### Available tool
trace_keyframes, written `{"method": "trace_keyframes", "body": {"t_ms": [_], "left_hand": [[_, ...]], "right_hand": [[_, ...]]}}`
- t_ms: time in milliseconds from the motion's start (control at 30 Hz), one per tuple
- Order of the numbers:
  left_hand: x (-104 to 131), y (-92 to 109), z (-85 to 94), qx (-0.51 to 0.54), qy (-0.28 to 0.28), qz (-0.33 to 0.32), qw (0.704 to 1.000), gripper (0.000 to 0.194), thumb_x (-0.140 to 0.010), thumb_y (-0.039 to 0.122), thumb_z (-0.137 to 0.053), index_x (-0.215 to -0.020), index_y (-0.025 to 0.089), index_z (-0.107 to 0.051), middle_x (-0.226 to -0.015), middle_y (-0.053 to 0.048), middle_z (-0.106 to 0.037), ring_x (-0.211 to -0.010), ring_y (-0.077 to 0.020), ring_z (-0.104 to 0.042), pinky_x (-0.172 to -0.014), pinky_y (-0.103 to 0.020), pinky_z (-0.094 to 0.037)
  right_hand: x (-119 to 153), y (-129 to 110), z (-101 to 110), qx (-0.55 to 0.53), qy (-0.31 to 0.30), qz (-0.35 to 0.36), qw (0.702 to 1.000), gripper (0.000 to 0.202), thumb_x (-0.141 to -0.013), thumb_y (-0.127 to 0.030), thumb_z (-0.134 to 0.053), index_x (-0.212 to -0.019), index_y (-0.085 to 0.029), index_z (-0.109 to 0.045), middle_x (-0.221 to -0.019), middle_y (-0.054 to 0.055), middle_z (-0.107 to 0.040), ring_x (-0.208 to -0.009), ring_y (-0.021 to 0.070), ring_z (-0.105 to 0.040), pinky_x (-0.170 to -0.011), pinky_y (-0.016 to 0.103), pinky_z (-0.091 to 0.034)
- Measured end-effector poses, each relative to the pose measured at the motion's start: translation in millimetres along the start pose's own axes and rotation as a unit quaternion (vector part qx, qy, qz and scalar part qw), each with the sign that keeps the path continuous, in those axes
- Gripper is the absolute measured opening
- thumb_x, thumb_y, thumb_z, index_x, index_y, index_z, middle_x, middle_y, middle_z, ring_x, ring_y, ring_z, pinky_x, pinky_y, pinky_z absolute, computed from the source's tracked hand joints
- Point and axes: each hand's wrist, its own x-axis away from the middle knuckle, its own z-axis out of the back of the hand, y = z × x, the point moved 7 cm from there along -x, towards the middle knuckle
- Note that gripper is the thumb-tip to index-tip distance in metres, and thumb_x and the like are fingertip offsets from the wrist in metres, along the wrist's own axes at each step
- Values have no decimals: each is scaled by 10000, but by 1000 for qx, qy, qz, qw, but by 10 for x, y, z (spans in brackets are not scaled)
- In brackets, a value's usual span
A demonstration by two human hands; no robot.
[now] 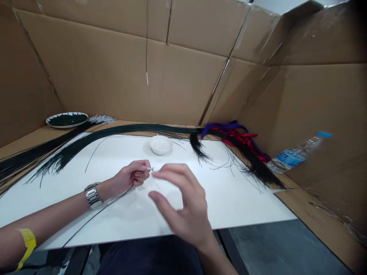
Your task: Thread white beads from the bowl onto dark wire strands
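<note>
Above the white board, my left hand (134, 173) has its thumb and fingers closed on a thin black cord (99, 211). A small white tube-like piece (149, 169) pokes out past its fingertips at the cord's end. The cord trails from under the hand down along the forearm towards the lower left. Just to the right, my right hand (185, 202) is raised with thumb and fingers apart, and nothing shows between them. Its fingertips are close to the white piece. Behind the hands stands a small white bowl (161, 146) with tiny white pieces in it.
Long bundles of dark cords (114, 133) arch along the back of the white board (243, 206). At back left are a plate (51, 124) of dark green material and white-tipped cord ends (103, 119). Red ribbon (243, 138) and a water bottle (289, 157) lie right. Cardboard walls (114, 76) enclose everything.
</note>
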Motion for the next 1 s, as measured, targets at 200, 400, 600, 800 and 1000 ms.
{"method": "trace_keyframes", "body": {"t_ms": [200, 400, 600, 800, 1000], "left_hand": [[7, 4, -37, -78, 7, -18, 997, 257, -789, 351, -645, -704, 164, -491, -596, 57, -268, -541, -87, -155, -493, -240, -130], [-4, 18, -47, -121, 7, -20, 992, 263, -772, 368, -669, -696, 156, -531, -580, 61, -275, -545, -88, -162, -502, -248, -113], [4, 72, -22, -164, 19, -48, 985, 300, -799, 414, -669, -710, 148, -564, -573, 52, -351, -529, -82, -210, -493, -249, -138], [-17, 96, 39, -185, 30, -90, 978, 335, -803, 447, -677, -708, 142, -575, -584, 38, -406, -508, -71, -266, -474, -235, -169], [-23, 171, 111, -190, 51, -143, 970, 339, -835, 453, -671, -729, 141, -592, -556, 49, -368, -497, -71, -272, -472, -226, -188]], "right_hand": [[-137, 285, 48, -49, 6, -14, 999, 255, -892, -176, -688, -1137, -240, -661, -1014, 56, -685, -887, 178, -647, -769, 314, -572], [-116, 292, 42, -57, -19, -12, 998, 120, -921, -163, -650, -1009, -222, -705, -947, 47, -697, -882, 170, -662, -785, 308, -557], [-76, 363, 66, -42, -10, -24, 999, 104, -907, -173, -675, -994, -218, -712, -943, 50, -711, -871, 175, -669, -775, 312, -558], [-33, 373, 123, 20, 49, 22, 998, 80, -896, -138, -684, -953, -193, -699, -884, 56, -715, -826, 180, -659, -736, 320, -557], [-18, 390, 123, 63, 43, 38, 996, 87, -919, -135, -652, -968, -198, -687, -881, 62, -711, -822, 188, -653, -728, 336, -560]]}}
